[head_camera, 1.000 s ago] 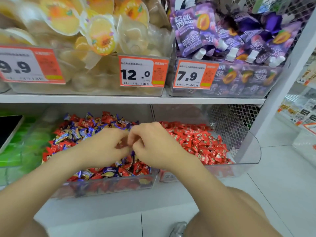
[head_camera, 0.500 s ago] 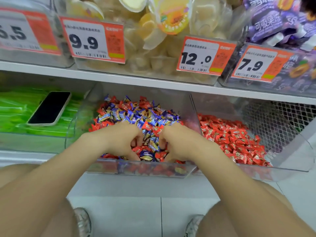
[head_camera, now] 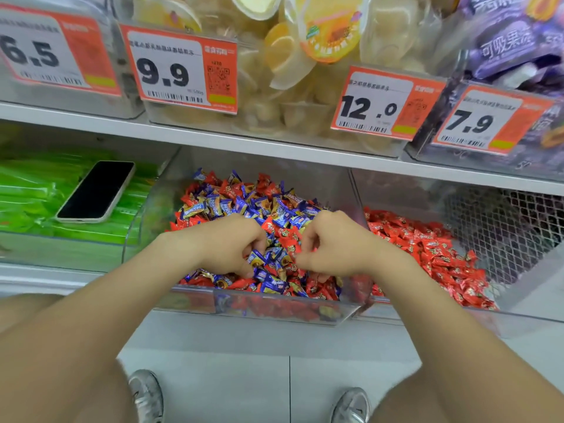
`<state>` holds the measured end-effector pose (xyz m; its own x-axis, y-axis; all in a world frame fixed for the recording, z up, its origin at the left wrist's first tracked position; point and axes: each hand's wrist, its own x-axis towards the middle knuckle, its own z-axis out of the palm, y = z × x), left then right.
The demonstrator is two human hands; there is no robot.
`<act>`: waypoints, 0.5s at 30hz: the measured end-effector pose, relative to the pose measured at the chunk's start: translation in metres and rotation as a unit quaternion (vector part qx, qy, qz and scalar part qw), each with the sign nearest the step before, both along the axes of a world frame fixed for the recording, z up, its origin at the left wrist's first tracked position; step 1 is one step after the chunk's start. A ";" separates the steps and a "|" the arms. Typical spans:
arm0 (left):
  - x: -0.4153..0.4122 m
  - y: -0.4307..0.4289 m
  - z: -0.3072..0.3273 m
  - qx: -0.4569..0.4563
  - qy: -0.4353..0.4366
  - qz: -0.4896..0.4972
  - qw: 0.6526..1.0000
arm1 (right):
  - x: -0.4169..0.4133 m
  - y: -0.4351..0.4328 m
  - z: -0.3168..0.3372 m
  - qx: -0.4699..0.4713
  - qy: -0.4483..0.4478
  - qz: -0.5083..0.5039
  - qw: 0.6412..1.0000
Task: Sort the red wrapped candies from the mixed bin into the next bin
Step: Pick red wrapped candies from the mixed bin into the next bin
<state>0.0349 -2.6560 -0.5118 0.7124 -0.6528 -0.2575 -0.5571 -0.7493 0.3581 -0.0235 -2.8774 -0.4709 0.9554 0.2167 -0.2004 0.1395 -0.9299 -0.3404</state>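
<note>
Our left hand (head_camera: 225,245) and right hand (head_camera: 332,242) curl their fingers into the red wrapped candies (head_camera: 290,239) near the mixed bin's (head_camera: 274,309) front edge. Whether they pinch any, we cannot tell. Tangled blue candies (head_camera: 213,209) could ride along into the next bin (head_camera: 442,315).

Red wrappers (head_camera: 283,236) and blue-and-yellow wrappers (head_camera: 213,209) are mingling in the clear centre bin (head_camera: 259,312). An all-red candy pile (head_camera: 427,248) is massing at right, bright green packets (head_camera: 30,190) are glowing at left, and orange-and-white price tags (head_camera: 183,68) are lining the top.
</note>
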 end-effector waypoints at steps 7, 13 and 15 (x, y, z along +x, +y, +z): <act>-0.008 -0.002 0.004 -0.040 0.002 0.027 0.999 | -0.010 0.003 0.014 0.198 0.042 -0.086 0.975; -0.009 -0.005 0.011 -0.053 0.010 0.054 0.997 | -0.003 0.000 0.014 0.167 -0.079 -0.107 0.977; -0.007 -0.003 0.012 -0.064 0.018 0.063 0.996 | 0.001 0.002 0.010 0.113 -0.096 -0.098 0.984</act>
<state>0.0281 -2.6590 -0.4994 0.7829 -0.5878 -0.2041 -0.4465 -0.7592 0.4736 -0.0230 -2.8758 -0.4611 0.9989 0.0433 0.0192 0.0469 -0.8488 -0.5267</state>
